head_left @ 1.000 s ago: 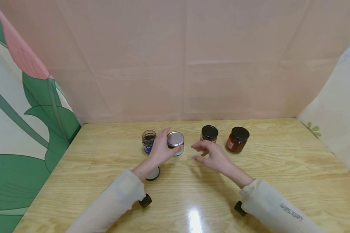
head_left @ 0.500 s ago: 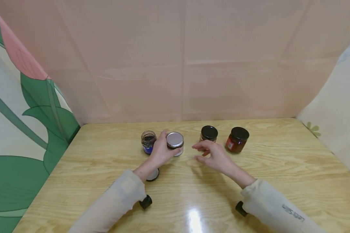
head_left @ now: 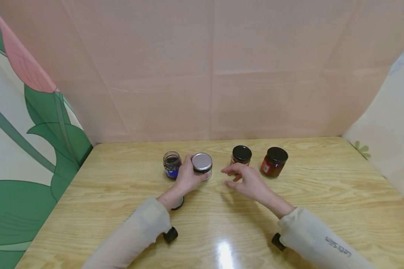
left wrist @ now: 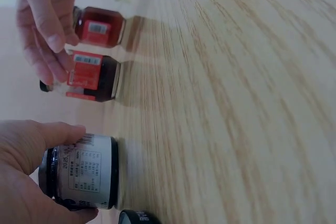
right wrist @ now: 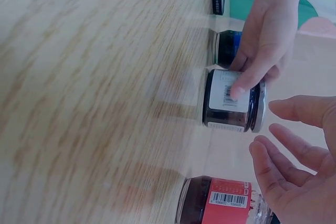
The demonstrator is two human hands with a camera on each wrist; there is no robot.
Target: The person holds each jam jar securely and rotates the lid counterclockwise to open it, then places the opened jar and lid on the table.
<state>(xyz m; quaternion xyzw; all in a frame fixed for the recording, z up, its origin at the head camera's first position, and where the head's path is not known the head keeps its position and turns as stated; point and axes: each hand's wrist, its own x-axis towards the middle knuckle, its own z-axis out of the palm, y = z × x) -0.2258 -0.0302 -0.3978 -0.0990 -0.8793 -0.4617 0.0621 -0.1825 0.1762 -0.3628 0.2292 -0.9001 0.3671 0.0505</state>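
My left hand [head_left: 189, 175] grips a small dark jar with a silver lid [head_left: 202, 161], its thumb on the near side and its fingers round the far side. A white printed label [left wrist: 86, 171] wraps this jar in the left wrist view. To its left stands an uncapped glass jar [head_left: 172, 166] with dark contents and a blue label, partly behind the left hand. A black-rimmed lid [head_left: 178, 203] lies near the left wrist. My right hand [head_left: 249, 181] hovers with loosely bent fingers and holds nothing, its fingertips a short way from the silver lid in the right wrist view.
Beyond my right hand stands a black-lidded jar with a red label [head_left: 241, 154], partly hidden by that hand. Farther right is another black-lidded, dark red jar [head_left: 274, 161]. The wooden table [head_left: 323, 179] ends at a pinkish cloth backdrop [head_left: 212, 93].
The fingers of my left hand have drawn in closer round the silver-lidded jar, and the left forearm has shifted slightly right. My right hand and the other jars stay almost where they were.
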